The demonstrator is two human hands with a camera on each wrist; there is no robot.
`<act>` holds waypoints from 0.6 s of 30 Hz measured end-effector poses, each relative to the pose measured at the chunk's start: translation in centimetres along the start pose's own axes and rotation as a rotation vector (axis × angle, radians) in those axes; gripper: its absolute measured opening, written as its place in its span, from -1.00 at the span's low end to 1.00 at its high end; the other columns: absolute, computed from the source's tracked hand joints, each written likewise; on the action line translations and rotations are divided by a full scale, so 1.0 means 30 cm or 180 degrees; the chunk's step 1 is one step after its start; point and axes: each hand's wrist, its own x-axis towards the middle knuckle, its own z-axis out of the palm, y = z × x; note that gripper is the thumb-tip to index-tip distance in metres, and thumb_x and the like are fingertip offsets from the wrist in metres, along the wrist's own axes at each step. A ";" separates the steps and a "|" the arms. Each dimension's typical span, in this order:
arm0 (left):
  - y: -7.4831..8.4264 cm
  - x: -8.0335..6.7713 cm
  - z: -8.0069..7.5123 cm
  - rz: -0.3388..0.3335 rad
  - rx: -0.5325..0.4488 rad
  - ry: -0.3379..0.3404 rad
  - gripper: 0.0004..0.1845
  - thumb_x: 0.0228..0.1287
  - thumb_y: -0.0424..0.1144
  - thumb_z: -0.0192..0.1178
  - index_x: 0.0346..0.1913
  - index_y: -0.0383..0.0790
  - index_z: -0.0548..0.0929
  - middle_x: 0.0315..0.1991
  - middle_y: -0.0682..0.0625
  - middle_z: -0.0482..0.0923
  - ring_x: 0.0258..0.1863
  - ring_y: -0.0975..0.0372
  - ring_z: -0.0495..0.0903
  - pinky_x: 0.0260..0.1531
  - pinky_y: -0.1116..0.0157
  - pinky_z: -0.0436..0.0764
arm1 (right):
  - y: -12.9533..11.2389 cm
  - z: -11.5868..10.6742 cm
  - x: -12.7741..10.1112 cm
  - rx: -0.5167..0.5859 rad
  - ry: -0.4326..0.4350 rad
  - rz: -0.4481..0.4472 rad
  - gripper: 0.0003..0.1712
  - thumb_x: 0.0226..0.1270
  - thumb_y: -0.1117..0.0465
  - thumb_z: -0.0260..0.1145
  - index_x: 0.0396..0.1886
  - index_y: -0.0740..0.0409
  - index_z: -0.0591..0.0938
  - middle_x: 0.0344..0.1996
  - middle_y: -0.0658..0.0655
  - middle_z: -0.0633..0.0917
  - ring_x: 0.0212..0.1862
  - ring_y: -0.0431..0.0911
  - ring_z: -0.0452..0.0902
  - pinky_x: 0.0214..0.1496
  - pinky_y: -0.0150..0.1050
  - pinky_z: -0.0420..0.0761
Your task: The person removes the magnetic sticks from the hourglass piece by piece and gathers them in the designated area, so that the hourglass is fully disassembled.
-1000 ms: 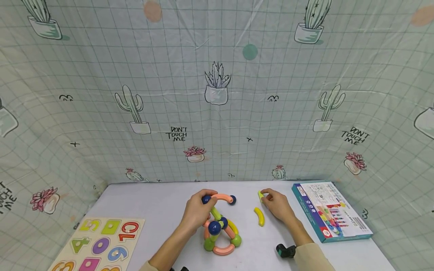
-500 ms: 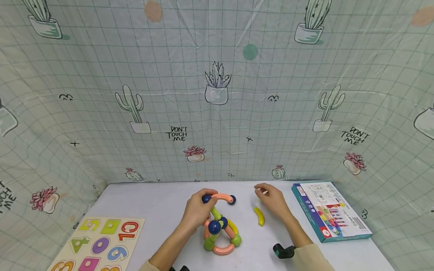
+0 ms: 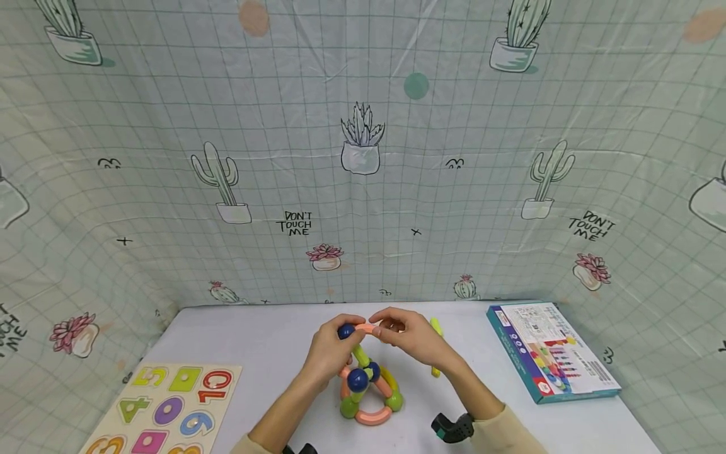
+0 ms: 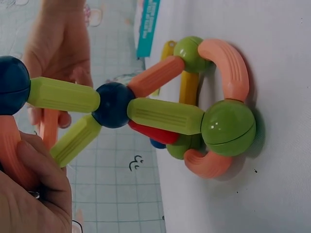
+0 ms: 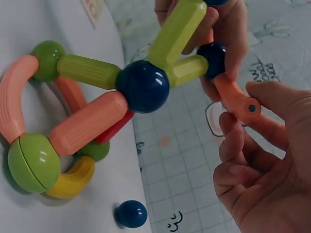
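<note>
A frame of magnetic sticks and balls stands on the table, with a blue ball [image 5: 142, 86] at its centre and green balls [image 3: 395, 400] at its base. My left hand [image 3: 329, 350] grips its upper part, fingers curled round an orange stick [image 4: 13, 158] beside a blue ball [image 4: 12, 85]. From another top blue ball [image 5: 212, 60] juts a curved orange stick [image 5: 238, 99], its magnet end bare. My right hand [image 3: 411, 337] pinches that free end between thumb and finger. A loose blue ball [image 5: 131, 213] lies on the table, hidden in the head view.
Right of the frame lie a yellow-green stick [image 3: 435, 326] and a yellow curved stick [image 3: 435, 371], partly behind the right forearm. A toy box [image 3: 553, 353] is at the right. At the left sits a number puzzle board [image 3: 221, 413]. A patterned cloth [image 3: 363, 252] hangs behind.
My right hand has let go of the yellow-green stick and moved left to the curved orange stick's free end. My left hand keeps its grip on the frame.
</note>
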 end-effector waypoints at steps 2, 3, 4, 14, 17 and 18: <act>-0.001 0.000 -0.001 0.0023 -0.0038 -0.0027 -0.66 0.40 -0.19 0.25 0.17 -0.16 0.62 -0.38 -0.07 0.57 -0.72 0.31 0.37 -0.75 0.46 0.35 | 0.013 0.005 0.004 -0.0107 0.0014 -0.0023 -0.67 0.46 0.00 0.30 0.12 -0.02 0.68 -0.24 0.04 0.71 -0.29 -0.04 0.56 -0.32 -0.29 0.54; -0.002 -0.002 -0.003 0.0037 -0.0058 -0.0044 -0.65 0.40 -0.19 0.26 0.19 -0.17 0.61 -0.39 -0.07 0.57 -0.72 0.31 0.38 -0.74 0.46 0.35 | 0.014 0.007 0.004 -0.0150 0.0030 -0.0020 -0.67 0.46 0.00 0.30 0.12 -0.03 0.68 -0.22 0.03 0.71 -0.28 -0.05 0.55 -0.32 -0.30 0.53; -0.004 -0.003 -0.004 0.0054 -0.0082 -0.0057 -0.63 0.39 -0.19 0.26 0.20 -0.18 0.60 -0.35 -0.08 0.58 -0.72 0.31 0.39 -0.74 0.46 0.35 | 0.016 0.008 0.003 -0.0175 0.0045 -0.0022 -0.65 0.46 0.01 0.30 0.14 0.01 0.68 -0.20 0.02 0.71 -0.27 -0.07 0.54 -0.31 -0.30 0.53; -0.028 -0.018 -0.030 -0.0159 -0.0228 -0.0157 -0.44 0.37 -0.11 0.29 0.35 -0.19 0.44 0.13 -0.23 0.51 -0.66 0.29 0.43 -0.66 0.41 0.41 | 0.011 0.010 -0.005 -0.0174 0.0293 0.0030 -0.66 0.50 0.13 0.25 0.18 0.10 0.67 -0.18 0.06 0.75 -0.23 -0.05 0.56 -0.32 -0.30 0.51; -0.036 -0.023 -0.036 -0.0190 -0.0236 -0.0181 -0.42 0.36 -0.08 0.30 0.36 -0.18 0.43 0.08 -0.21 0.54 -0.68 0.31 0.42 -0.67 0.38 0.41 | 0.009 0.009 -0.008 -0.0241 0.0408 0.0026 -0.70 0.50 0.11 0.26 0.14 0.03 0.69 -0.18 0.04 0.74 -0.25 -0.09 0.52 -0.36 -0.31 0.47; -0.038 -0.024 -0.038 -0.0184 -0.0229 -0.0181 -0.42 0.36 -0.08 0.30 0.36 -0.17 0.43 0.06 -0.19 0.56 -0.68 0.31 0.41 -0.68 0.38 0.40 | 0.007 0.009 -0.010 -0.0259 0.0438 0.0015 -0.71 0.50 0.10 0.26 0.12 0.01 0.70 -0.18 0.04 0.74 -0.26 -0.10 0.51 -0.37 -0.31 0.47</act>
